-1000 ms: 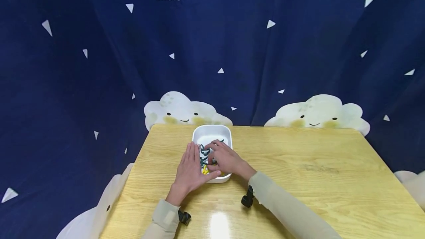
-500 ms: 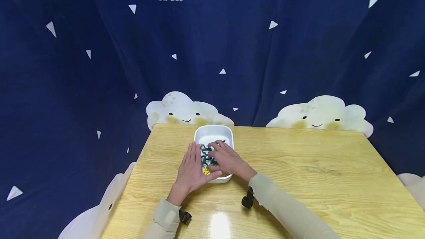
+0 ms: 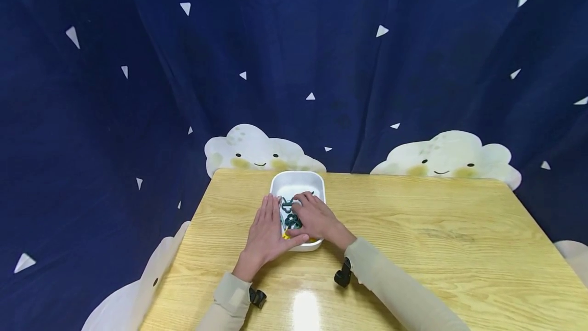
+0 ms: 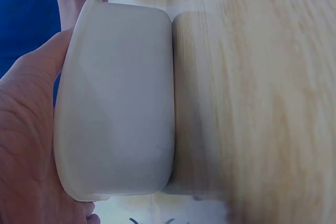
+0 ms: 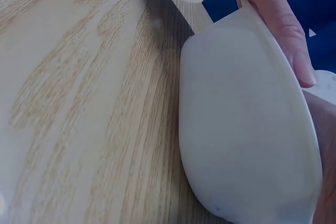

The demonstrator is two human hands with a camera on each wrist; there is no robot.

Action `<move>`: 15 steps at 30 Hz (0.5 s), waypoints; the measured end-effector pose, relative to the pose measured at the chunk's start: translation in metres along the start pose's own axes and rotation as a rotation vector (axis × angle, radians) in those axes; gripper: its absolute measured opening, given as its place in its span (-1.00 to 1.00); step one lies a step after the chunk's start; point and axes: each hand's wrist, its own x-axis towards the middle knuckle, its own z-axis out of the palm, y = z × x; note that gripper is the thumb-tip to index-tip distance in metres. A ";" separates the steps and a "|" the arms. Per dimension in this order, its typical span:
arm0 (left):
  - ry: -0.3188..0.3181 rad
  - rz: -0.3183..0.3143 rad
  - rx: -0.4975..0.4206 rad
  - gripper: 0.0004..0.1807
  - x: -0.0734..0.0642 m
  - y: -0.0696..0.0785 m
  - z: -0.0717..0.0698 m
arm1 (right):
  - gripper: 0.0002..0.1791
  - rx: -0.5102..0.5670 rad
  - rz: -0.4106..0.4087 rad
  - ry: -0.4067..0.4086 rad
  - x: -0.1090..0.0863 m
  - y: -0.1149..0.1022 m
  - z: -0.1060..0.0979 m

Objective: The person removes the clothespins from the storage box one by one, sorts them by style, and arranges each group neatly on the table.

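Note:
A white rectangular bin (image 3: 298, 180) stands on the wooden table. Inside lie several dark green looped pieces (image 3: 293, 220) and a yellow piece (image 3: 286, 235); their exact kind is too small to tell. My left hand (image 3: 264, 236) rests along the bin's left rim with straight fingers, its thumb (image 5: 295, 51) over the near rim. My right hand (image 3: 317, 218) reaches over the right rim with bent fingers down among the green pieces. Whether those fingertips pinch anything is hidden. Both wrist views show mainly the bin's outer wall (image 4: 115, 103).
The wooden table (image 3: 413, 239) extends widely to the right of the bin. Behind it hangs a dark blue curtain (image 3: 275, 65) with white triangles and clouds. A dark wrist-camera mount (image 3: 342, 274) sits under each forearm.
The right fingers have shifted a little among the green pieces, and those pieces lie differently. The left hand has stayed on the rim. The head view has shifted slightly.

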 end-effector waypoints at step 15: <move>0.015 0.008 0.007 0.49 -0.001 0.003 -0.001 | -0.07 -0.115 0.057 -0.038 0.000 -0.001 0.004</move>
